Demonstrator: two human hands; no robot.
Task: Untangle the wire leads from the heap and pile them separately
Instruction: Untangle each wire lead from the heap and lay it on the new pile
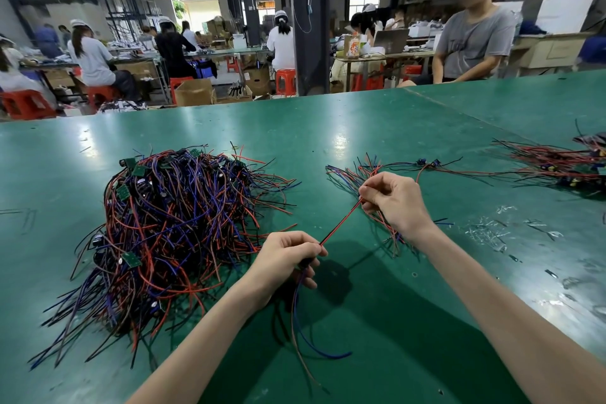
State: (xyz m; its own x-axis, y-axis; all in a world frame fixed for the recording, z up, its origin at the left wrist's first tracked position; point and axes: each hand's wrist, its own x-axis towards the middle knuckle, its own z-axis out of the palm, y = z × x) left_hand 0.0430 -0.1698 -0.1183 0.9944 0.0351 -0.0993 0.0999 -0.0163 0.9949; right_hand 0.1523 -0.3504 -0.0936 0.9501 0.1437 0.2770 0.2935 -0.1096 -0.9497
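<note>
Two-handed hold | left hand [286, 258] grips one end of a red-black wire lead [341, 223], loose strands hanging below | right hand [395, 202] pinches its other end, lead taut between | heap [177, 223] on tabletop [360, 121] at left | small separate pile [347, 174] under right hand

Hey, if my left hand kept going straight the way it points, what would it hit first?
Probably your right hand: the left hand points along the taut red lead both pinch. Depth is unclear.
</note>
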